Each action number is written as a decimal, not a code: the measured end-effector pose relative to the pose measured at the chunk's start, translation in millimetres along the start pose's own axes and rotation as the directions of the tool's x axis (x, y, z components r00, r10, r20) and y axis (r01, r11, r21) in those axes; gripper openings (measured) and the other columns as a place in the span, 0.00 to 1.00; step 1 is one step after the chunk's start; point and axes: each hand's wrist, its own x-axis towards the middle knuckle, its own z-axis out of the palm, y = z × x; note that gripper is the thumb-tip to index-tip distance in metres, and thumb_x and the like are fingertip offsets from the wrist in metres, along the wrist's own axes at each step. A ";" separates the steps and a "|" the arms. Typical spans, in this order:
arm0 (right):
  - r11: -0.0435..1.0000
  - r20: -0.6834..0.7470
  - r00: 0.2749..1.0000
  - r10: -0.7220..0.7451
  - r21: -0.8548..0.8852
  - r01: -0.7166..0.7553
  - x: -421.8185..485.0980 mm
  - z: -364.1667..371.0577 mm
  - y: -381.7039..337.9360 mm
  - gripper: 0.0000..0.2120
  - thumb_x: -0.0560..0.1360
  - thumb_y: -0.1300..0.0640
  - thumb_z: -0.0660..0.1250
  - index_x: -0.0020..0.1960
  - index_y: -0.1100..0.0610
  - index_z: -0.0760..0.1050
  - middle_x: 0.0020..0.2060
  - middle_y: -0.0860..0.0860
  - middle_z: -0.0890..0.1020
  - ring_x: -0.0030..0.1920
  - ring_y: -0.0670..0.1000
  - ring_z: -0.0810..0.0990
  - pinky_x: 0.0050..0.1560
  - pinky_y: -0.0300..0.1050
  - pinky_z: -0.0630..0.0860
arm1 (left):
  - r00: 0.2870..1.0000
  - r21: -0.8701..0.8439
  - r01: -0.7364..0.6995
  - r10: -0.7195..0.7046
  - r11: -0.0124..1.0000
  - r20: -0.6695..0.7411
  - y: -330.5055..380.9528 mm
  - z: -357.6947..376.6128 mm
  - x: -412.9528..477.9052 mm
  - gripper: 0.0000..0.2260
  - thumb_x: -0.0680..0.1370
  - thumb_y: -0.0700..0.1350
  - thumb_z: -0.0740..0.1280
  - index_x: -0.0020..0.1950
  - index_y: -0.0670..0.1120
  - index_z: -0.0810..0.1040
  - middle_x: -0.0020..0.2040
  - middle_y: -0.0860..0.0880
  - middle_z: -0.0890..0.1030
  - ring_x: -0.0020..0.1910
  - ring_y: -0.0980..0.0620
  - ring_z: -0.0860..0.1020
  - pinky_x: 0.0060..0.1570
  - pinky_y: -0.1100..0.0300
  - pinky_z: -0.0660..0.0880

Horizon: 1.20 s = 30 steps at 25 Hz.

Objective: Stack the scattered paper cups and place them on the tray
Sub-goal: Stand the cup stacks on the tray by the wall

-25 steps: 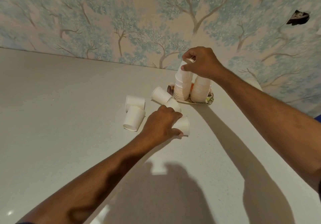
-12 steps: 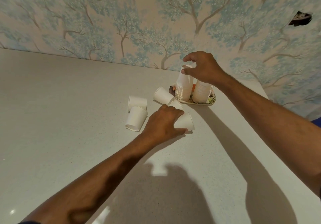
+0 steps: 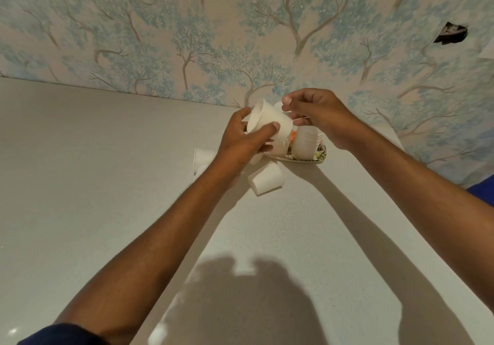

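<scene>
White paper cup (image 3: 267, 122) tilted, gripped by left hand (image 3: 240, 144); right hand (image 3: 318, 114) curled beside it, grasp unclear.

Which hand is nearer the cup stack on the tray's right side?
Right. The right hand hovers directly over that stack; the left hand holds a cup to its left.

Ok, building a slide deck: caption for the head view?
Left hand holds a paper cup beside the right hand, above stacked cups on the tray.
</scene>
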 end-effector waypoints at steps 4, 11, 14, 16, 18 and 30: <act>0.972 0.111 0.991 0.081 0.212 -0.103 -5.7 1.9 4.8 0.20 0.82 0.46 0.74 0.65 0.60 0.83 0.57 0.58 0.88 0.54 0.57 0.88 0.61 0.56 0.85 | 0.997 -0.085 -0.066 0.061 0.994 -0.054 6.4 7.3 3.9 0.27 0.74 0.47 0.80 0.70 0.49 0.74 0.62 0.45 0.83 0.56 0.47 0.87 0.52 0.50 0.86; 0.929 0.037 0.998 0.059 0.364 -0.069 -3.7 -4.4 8.5 0.19 0.79 0.59 0.77 0.67 0.64 0.80 0.58 0.58 0.87 0.55 0.57 0.88 0.58 0.54 0.86 | 0.999 0.194 0.012 -0.005 0.981 -0.038 -10.7 9.8 0.5 0.43 0.68 0.62 0.83 0.78 0.53 0.68 0.61 0.52 0.82 0.57 0.52 0.85 0.55 0.48 0.86; 0.939 -0.098 0.995 0.012 0.342 0.022 3.1 -14.4 5.1 0.18 0.77 0.59 0.78 0.65 0.61 0.81 0.59 0.57 0.86 0.57 0.54 0.88 0.57 0.53 0.85 | 0.986 0.545 -0.065 -0.031 0.836 0.166 -33.1 6.6 -12.5 0.48 0.64 0.69 0.81 0.79 0.55 0.68 0.70 0.54 0.78 0.62 0.56 0.79 0.52 0.63 0.78; 0.958 -0.212 0.976 -0.051 0.266 0.108 8.9 -17.8 2.4 0.16 0.76 0.60 0.79 0.63 0.59 0.83 0.57 0.54 0.86 0.58 0.54 0.87 0.56 0.53 0.86 | 0.961 0.692 -0.157 -0.054 0.704 0.272 -51.5 4.9 -21.9 0.48 0.65 0.67 0.82 0.80 0.53 0.69 0.76 0.52 0.74 0.66 0.55 0.75 0.54 0.66 0.73; 0.978 -0.307 0.945 -0.113 0.136 0.161 15.1 -18.3 0.5 0.17 0.75 0.59 0.80 0.62 0.57 0.83 0.57 0.52 0.85 0.58 0.52 0.86 0.55 0.52 0.87 | 0.951 0.766 -0.196 -0.072 0.612 0.301 -64.9 4.0 -28.6 0.47 0.66 0.63 0.83 0.80 0.51 0.68 0.77 0.50 0.73 0.71 0.50 0.74 0.64 0.56 0.75; 0.816 -0.197 0.900 -0.390 -0.527 0.238 43.9 -7.1 13.4 0.20 0.74 0.54 0.80 0.65 0.51 0.84 0.61 0.49 0.82 0.58 0.48 0.81 0.58 0.45 0.81 | 0.948 0.866 -0.237 -0.091 0.441 0.306 -86.4 -6.7 -38.8 0.36 0.74 0.54 0.80 0.78 0.50 0.69 0.72 0.48 0.77 0.69 0.47 0.77 0.68 0.49 0.78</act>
